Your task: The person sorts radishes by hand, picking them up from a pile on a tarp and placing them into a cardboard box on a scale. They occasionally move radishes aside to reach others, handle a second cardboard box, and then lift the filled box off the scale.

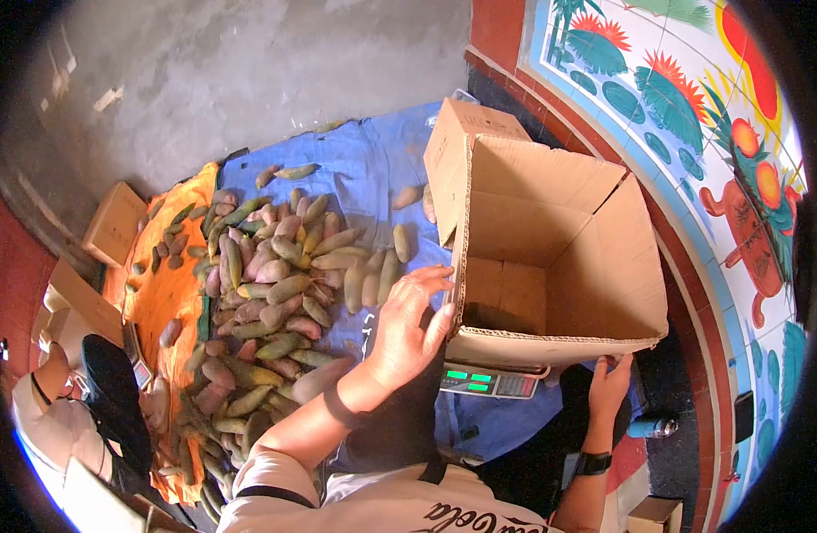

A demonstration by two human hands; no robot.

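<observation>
A big cardboard box point(551, 222) with its top open stands tilted in view over a digital scale point(488, 382) with lit green displays. Inside it I see bare brown walls and a shadowed bottom. My left hand point(408, 329) is at the box's left side, fingers stretched toward the edge and thumb apart. At the front right corner, my right hand point(610, 384) has its fingers on the box's outer wall just under the rim; a dark watch is on that wrist. Left of the box, a heap of sweet potatoes point(284, 289), pinkish and greenish-brown, lies on a blue sheet point(364, 160).
Behind the box is another carton point(466, 133). An orange sheet point(155, 311) carries more sweet potatoes. At left, a person point(71, 417) sits near more cartons point(115, 222). A painted tiled wall point(684, 115) curves along the right, with a blue bottle point(651, 428) beside it.
</observation>
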